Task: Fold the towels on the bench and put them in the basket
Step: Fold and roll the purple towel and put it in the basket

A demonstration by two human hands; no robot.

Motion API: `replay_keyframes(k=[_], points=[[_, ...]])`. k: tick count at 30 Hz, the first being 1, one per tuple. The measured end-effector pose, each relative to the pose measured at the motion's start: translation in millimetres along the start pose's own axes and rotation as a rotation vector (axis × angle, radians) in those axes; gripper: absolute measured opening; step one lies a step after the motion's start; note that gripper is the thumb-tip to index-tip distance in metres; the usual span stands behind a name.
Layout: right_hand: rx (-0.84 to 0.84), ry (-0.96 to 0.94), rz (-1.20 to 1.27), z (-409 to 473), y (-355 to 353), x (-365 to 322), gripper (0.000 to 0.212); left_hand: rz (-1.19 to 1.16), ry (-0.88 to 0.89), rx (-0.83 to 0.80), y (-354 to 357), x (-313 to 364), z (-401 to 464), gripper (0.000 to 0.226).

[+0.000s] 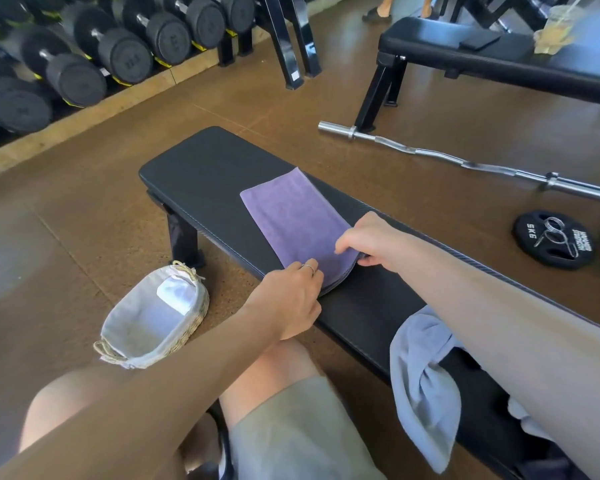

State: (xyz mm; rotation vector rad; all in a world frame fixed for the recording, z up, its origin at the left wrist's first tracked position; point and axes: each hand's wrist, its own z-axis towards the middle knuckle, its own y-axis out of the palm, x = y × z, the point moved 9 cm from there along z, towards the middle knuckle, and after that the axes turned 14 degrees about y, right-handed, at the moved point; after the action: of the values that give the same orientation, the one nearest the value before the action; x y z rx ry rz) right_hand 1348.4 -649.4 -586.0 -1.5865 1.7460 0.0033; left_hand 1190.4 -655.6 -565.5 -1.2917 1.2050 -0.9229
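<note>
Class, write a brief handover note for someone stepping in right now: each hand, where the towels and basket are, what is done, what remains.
Left hand and right hand both pinch the near end of the purple towel, which lies partly folded on the bench.
A blue-grey towel hangs crumpled over the bench edge nearer the person, unfolded.
The basket sits on the floor to the left, with no towels in it.
Left: finish folding both towels, basket them.

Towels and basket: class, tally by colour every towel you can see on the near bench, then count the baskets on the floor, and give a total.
Purple towel: 1, folded flat, both hands at its near edge
Light blue towel: 1, unfolded, draped over the bench edge
Basket: 1, on the floor, no towel inside
Total: 3
</note>
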Motion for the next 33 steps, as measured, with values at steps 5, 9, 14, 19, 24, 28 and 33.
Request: replay_keyframes(k=[5, 9, 14, 19, 24, 28, 33], points=[[0.097, -0.025, 0.018, 4.2, -21.2, 9.4, 0.051, 0.07, 0.043, -0.009, 0.6, 4.3, -1.3, 0.029], [0.093, -0.014, 0.074, 7.4, -28.5, 25.7, 0.057, 0.104, 0.072, -0.031, 2.7, 8.8, 1.7, 0.028], [0.103, -0.09, 0.014, 7.3, -29.1, 37.3, 0.038, 0.139, 0.073, -0.076, 10.8, 12.7, -0.7, 0.039], [0.025, -0.137, -0.055, 2.8, -24.8, 39.3, 0.027, 0.11, 0.083, -0.054, 11.4, 12.1, -3.4, 0.021], [-0.126, -0.165, -0.054, -1.9, -19.9, 38.9, 0.02, 0.049, 0.05, 0.029, 1.8, 3.8, -6.3, 0.01], [-0.146, -0.13, 0.023, -0.4, -22.1, 42.7, 0.041, -0.013, 0.05, 0.091, -5.0, -4.6, -10.4, 0.008], [-0.151, -0.191, -0.067, -1.6, -25.0, 43.2, 0.055, -0.221, -0.034, 0.079, -6.5, -18.1, -15.2, 0.005]])
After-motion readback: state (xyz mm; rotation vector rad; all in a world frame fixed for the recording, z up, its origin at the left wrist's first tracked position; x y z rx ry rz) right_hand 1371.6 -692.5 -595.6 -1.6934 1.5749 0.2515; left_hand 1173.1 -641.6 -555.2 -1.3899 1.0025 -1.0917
